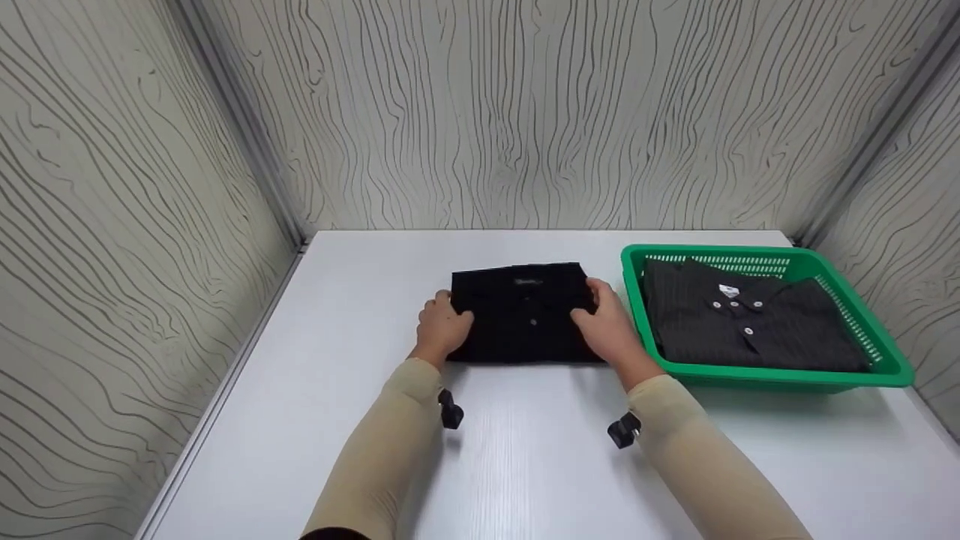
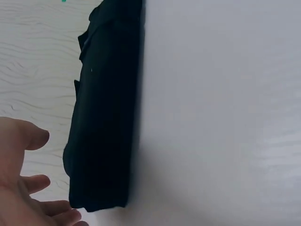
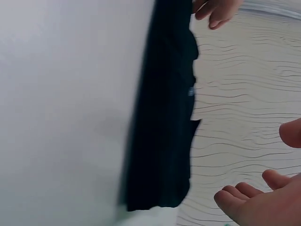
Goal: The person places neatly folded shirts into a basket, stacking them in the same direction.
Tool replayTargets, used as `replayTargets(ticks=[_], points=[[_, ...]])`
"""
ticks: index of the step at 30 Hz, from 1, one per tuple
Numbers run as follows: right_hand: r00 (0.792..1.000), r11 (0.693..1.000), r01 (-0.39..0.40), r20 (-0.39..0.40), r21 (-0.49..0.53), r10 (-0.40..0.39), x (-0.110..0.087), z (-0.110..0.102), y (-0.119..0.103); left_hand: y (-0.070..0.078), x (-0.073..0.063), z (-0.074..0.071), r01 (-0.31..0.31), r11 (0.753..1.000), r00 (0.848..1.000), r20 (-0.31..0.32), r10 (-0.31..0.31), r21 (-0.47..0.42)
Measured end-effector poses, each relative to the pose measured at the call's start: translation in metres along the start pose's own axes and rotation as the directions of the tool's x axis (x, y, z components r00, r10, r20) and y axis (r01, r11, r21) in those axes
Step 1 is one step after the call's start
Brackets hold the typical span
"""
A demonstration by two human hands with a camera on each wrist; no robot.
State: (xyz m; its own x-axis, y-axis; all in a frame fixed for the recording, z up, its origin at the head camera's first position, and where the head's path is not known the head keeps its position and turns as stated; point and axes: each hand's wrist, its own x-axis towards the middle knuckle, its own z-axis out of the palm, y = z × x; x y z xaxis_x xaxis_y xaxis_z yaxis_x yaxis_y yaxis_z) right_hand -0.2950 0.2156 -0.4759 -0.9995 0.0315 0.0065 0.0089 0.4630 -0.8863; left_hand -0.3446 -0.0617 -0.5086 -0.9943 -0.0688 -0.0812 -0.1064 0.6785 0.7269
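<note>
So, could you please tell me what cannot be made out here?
Head view: neck label on the folded black shirt, lettering too small.
Head view: floor of the green basket, hidden by the dark striped shirt.
Left wrist view: left hand, cut off by left edge.
Right wrist view: right hand, cut off by right edge.

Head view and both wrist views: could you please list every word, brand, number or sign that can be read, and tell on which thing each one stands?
No text can be read.
Small label on the black folded garment: too small and blurred to read; it shows only as a pale smudge in the right wrist view.
White label on the dark shirt in the green basket: too small to read.
</note>
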Motion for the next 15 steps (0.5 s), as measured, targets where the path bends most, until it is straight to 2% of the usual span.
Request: replayTargets(ticks=[3,7,10,15], points=[[0.998,0.998,-0.063,-0.004,-0.030,0.063,0.012,0.006,0.009,-0.004,0.004,-0.002,0.046,0.997,0.999,0.019,-0.044,-0.067],[0.992,0.991,-0.125,-0.028,-0.053,0.123,0.025,0.010,0.020,-0.007,0.009,-0.003,0.066,0.986,0.998,0.021,-0.063,-0.152],[0.987,0.987,-0.160,-0.039,-0.028,0.159,0.031,0.010,0.025,-0.005,0.011,-0.004,0.082,0.974,0.997,0.022,-0.079,-0.210],[0.974,0.974,-0.218,-0.040,0.062,0.221,0.036,0.010,0.032,-0.004,0.013,-0.002,0.128,0.953,0.992,0.059,-0.116,-0.275]])
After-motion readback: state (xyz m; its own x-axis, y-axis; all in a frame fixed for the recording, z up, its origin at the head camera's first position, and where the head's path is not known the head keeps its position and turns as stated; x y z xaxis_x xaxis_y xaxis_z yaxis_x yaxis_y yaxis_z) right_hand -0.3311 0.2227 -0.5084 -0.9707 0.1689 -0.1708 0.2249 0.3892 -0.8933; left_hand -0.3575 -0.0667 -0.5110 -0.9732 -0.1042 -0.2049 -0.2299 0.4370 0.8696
